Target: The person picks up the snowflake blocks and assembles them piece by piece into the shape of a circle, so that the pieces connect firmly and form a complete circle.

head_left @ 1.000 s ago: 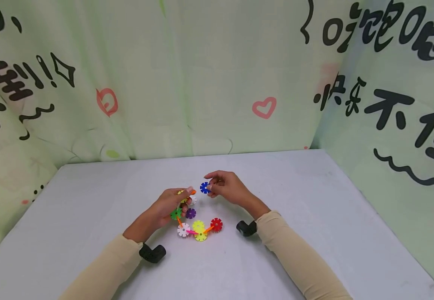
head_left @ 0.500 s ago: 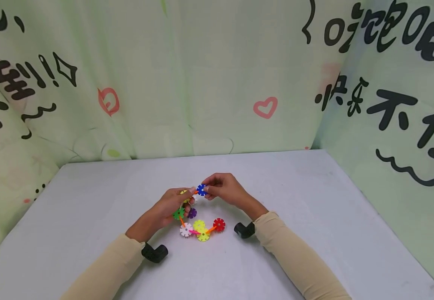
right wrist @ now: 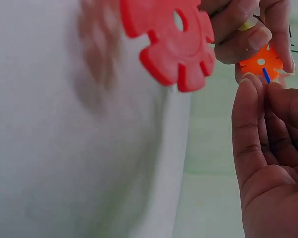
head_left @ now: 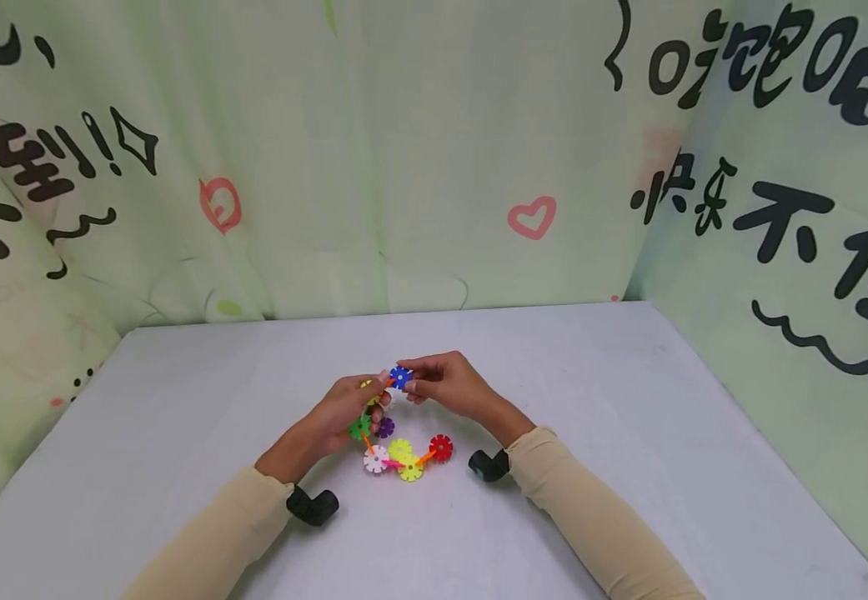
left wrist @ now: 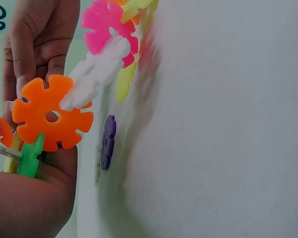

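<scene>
A chain of notched plastic interlocking discs hangs from my left hand (head_left: 338, 410), whose thumb and fingers grip its upper end. At that end an orange disc (right wrist: 273, 60) sticks out past the fingertips. My right hand (head_left: 454, 385) pinches a blue disc (head_left: 400, 378) edge-on at the orange disc's rim, overlapping it in the right wrist view. Below the left hand the chain runs through a green disc (head_left: 359, 427), another orange disc (left wrist: 32, 109), a white disc (head_left: 375, 459), a pink disc (left wrist: 97, 29) and yellow discs (head_left: 410, 470) to a red disc (head_left: 441, 448).
A purple disc (head_left: 386, 427) lies beneath the left hand, beside the chain, with a pale disc (left wrist: 97, 163) next to it in the left wrist view. White cloth covers the table (head_left: 591, 467). A printed pale green curtain (head_left: 434, 150) encloses the back and sides.
My right hand has moved left and brought the blue disc from a gap away up against the orange disc by my left fingertips. The left hand keeps its grip, nearly still.
</scene>
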A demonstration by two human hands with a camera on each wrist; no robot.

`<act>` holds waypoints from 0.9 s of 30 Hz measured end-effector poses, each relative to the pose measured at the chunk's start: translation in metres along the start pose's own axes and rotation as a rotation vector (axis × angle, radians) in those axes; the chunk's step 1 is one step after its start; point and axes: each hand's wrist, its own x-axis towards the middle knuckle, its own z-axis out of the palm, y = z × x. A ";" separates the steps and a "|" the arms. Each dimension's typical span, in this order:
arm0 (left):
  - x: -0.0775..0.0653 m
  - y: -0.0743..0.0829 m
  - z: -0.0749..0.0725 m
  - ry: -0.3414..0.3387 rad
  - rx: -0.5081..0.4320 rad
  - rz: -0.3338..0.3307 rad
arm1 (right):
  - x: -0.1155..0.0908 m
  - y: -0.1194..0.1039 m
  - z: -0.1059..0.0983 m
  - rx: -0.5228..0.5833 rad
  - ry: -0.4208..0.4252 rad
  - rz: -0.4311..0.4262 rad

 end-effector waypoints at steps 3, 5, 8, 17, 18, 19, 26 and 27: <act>-0.001 -0.001 0.001 -0.013 -0.007 -0.001 | 0.000 0.001 0.001 0.004 -0.008 0.004; -0.001 -0.001 0.001 -0.019 -0.008 0.002 | -0.001 0.002 0.001 -0.004 -0.005 0.008; -0.002 0.000 0.001 -0.011 -0.002 -0.003 | -0.002 0.000 0.001 -0.021 -0.002 0.008; -0.004 0.008 -0.001 0.036 0.047 0.002 | -0.004 -0.003 -0.001 -0.041 -0.005 0.018; -0.005 0.008 -0.002 0.032 0.047 0.009 | -0.004 -0.003 -0.001 -0.039 -0.006 0.018; -0.005 0.008 -0.002 0.030 0.039 0.011 | -0.004 -0.002 -0.001 -0.040 -0.006 0.019; -0.006 0.005 -0.006 0.026 0.039 0.018 | -0.003 -0.001 0.000 -0.042 -0.013 0.019; -0.005 0.004 -0.007 0.028 0.041 0.018 | -0.003 0.000 0.000 -0.048 -0.011 0.022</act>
